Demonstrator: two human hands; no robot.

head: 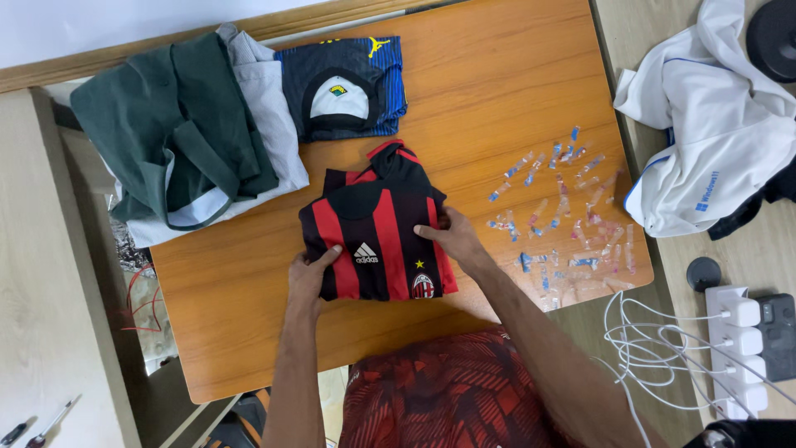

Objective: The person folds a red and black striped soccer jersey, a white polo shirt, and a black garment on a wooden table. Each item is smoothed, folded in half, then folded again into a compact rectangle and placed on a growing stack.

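Bright even indoor light, soft faint shadows, sharp focus, slight edge distortion

folded jersey (377, 241) at desk (497, 75) front edge: red and black vertical stripes, small white and gold marks. shirt (344, 87) at back edge: dark blue with fine lighter blue stripes, white patch, yellow mark. jacket (178, 124) at back left corner: dark green over light grey. small clips (564, 216) along right edge: clear, blue, pink. desk: orange-brown wood grain.

Red-and-black striped jersey (377, 236), folded into a neat rectangle, flat on wooden table centre
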